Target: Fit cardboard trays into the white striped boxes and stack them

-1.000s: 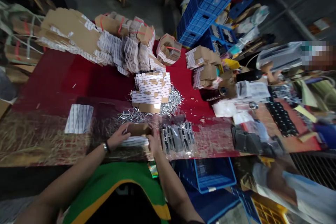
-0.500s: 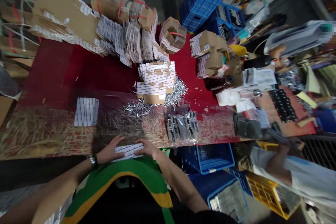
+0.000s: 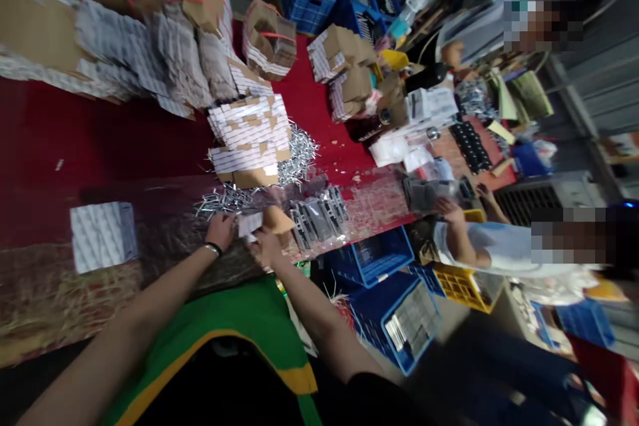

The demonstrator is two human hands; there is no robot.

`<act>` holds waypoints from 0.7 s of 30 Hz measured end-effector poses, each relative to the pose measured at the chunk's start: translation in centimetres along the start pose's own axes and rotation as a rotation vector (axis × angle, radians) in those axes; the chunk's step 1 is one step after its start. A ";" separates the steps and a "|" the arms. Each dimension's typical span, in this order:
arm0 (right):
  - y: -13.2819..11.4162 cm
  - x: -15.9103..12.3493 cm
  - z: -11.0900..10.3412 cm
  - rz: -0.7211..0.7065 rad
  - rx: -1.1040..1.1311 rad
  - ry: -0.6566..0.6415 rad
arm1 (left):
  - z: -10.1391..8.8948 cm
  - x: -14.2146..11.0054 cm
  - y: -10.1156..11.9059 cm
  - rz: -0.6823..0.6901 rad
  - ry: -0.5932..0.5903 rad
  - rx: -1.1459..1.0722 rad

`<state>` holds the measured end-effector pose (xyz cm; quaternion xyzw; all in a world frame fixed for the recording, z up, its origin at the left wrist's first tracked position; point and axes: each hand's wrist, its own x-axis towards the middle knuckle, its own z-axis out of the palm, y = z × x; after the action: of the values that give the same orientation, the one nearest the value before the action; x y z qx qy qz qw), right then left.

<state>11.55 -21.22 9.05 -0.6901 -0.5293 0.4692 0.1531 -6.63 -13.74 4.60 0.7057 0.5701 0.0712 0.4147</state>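
Observation:
Both my hands meet at the near edge of the red table [image 3: 100, 140]. My left hand [image 3: 220, 229] grips the left side of a white striped card [image 3: 249, 222] with a brown cardboard flap [image 3: 277, 218]. My right hand [image 3: 265, 247] holds the same card from below, fingers curled. Just behind my hands lies a heap of small shiny metal pieces [image 3: 227, 199]. A stack of striped cards [image 3: 249, 140] rises behind that.
A single striped card stack [image 3: 102, 235] lies at left. Clear packets of dark items [image 3: 319, 216] sit right of my hands. Bundled cardboard [image 3: 124, 33] fills the table's back. Blue crates [image 3: 374, 256] stand below the table edge. Another person's arm [image 3: 462, 239] reaches in at right.
My hands moved from the table's near edge up to just below the metal pieces, lifting the card with its brown flap. The camera swung right and tilted.

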 end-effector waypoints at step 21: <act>7.1 -4.2 -12.7 0.347 0.128 0.199 | 4.7 -3.7 -0.9 0.233 -0.112 -0.061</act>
<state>25.95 -24.07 12.60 -0.8028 -0.3538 0.4506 0.1652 -5.81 -19.28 2.30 0.7570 0.4577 0.0968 0.4562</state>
